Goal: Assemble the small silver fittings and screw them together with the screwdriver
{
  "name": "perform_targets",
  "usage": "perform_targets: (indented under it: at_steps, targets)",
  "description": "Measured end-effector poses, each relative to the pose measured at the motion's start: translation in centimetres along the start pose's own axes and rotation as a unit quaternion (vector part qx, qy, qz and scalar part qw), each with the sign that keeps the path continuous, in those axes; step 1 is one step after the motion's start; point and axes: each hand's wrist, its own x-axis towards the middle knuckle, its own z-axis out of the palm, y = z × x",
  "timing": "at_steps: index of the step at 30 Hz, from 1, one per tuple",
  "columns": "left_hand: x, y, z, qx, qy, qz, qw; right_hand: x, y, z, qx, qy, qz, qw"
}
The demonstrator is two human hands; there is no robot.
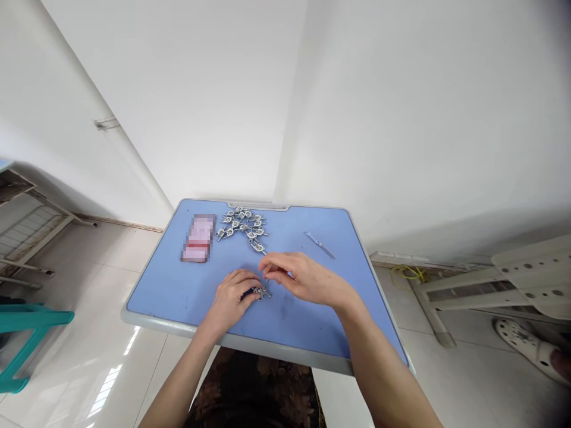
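Observation:
My left hand [237, 297] rests low on the blue desk, thumb and fingers pinched around a small metal fitting [261, 293] with an oval plate and thin prongs. Just above it, my right hand [297, 275] has its thumb and fingertips closed together. A thin shaft seems to run down from those fingertips to the fitting, but what they hold is mostly hidden. Beyond my hands, several similar metal fittings [241, 223] lie in a loose cluster near the far edge. One of these fittings [256, 245] lies close to my right fingertips.
A pixelated pink and red rectangular object [198, 238] lies on the desk [173, 303] at left. To the right is a slim tool [320, 245] with a clear handle. A white wall [232, 119] stands behind; a teal stool [35, 327] is at left, and a shoe [529, 348] at right.

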Motion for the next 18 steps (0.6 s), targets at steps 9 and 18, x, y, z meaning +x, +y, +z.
perform_targets:
  at_steps: [9,18]
  targets:
    - [0.0,-0.1,0.1,0.008,0.000,0.001,1.000,0.8,-0.3,1.2,-0.020,0.047,0.031,0.998]
    - [0.4,-0.1,0.1,-0.050,-0.010,-0.025,0.998,0.6,-0.2,0.5,0.080,0.001,0.065,0.995]
